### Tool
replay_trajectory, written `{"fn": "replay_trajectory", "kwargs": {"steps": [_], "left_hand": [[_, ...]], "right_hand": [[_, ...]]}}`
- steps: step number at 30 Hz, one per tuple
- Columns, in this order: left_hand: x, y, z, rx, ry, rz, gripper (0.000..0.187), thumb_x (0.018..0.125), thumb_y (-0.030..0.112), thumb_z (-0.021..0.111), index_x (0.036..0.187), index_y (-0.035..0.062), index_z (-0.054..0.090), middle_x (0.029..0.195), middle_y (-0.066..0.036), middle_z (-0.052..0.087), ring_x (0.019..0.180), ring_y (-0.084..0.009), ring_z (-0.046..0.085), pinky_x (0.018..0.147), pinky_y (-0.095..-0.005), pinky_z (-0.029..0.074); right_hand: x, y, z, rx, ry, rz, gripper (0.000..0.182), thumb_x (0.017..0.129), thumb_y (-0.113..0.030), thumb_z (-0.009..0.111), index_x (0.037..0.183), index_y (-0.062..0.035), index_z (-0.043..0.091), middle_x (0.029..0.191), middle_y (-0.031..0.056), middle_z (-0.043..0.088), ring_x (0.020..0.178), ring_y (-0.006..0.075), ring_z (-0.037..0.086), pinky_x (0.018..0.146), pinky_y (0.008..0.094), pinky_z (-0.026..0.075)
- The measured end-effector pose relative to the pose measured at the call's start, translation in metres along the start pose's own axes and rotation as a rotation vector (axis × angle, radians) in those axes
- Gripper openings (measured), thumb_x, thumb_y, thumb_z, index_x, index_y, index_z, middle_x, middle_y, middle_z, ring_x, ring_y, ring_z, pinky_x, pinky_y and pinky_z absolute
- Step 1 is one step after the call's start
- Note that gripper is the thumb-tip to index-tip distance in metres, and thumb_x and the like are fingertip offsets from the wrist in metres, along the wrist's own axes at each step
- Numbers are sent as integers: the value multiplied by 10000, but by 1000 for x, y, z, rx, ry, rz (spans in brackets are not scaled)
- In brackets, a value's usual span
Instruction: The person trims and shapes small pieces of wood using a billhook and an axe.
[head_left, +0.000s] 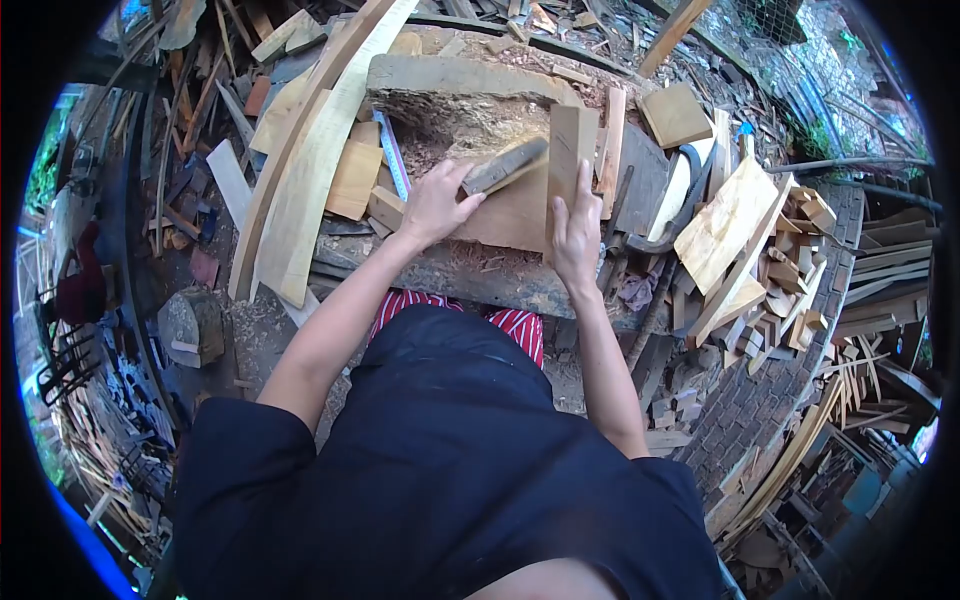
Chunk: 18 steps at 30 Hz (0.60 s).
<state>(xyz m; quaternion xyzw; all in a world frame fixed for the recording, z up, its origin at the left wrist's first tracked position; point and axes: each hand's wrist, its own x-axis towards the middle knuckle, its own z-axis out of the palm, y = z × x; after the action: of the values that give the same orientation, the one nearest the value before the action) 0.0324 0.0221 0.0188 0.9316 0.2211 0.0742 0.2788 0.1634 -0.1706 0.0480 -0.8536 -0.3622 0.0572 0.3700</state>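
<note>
Rough wooden bench (470,287), centre of frame, under two busy hands.
Right hand (577,238) grasps a long, light-brown rectangular board (565,150), running up-frame; left hand (436,207) grips a shorter, dark grey-brown wooden block (507,167), slanting upper right towards it.

My two bare arms reach forward from short dark sleeves, elbows out to either side. My left hand (436,205) is angled inward, its grip closed with the thumb set apart and pointing toward the middle. My right hand (577,232) sits a little lower, its wrist nearly straight, with the index finger extended forward and the thumb raised along the inner side.
</note>
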Motion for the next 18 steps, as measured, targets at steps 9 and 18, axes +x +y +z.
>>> {"fn": "replay_trajectory", "kwargs": {"steps": [9,18], "left_hand": [[-2,-5,-14,-810,-254,-385,503,898,268,706,1308,2,588,1075,-62,672,962,-138,620,858,-288,482],[-19,-13,-8,-90,17,71,527,768,192,784,1260,113,614,1133,-106,568,1074,-298,546,946,-407,462]], "right_hand": [[-46,15,-13,114,19,296,635,1010,-179,493,1554,-52,192,1495,258,358,1293,370,445,1092,420,344],[-26,-21,-22,4,-13,-17,633,966,-151,579,1534,-127,300,1013,209,523,856,363,562,757,444,480]]}}
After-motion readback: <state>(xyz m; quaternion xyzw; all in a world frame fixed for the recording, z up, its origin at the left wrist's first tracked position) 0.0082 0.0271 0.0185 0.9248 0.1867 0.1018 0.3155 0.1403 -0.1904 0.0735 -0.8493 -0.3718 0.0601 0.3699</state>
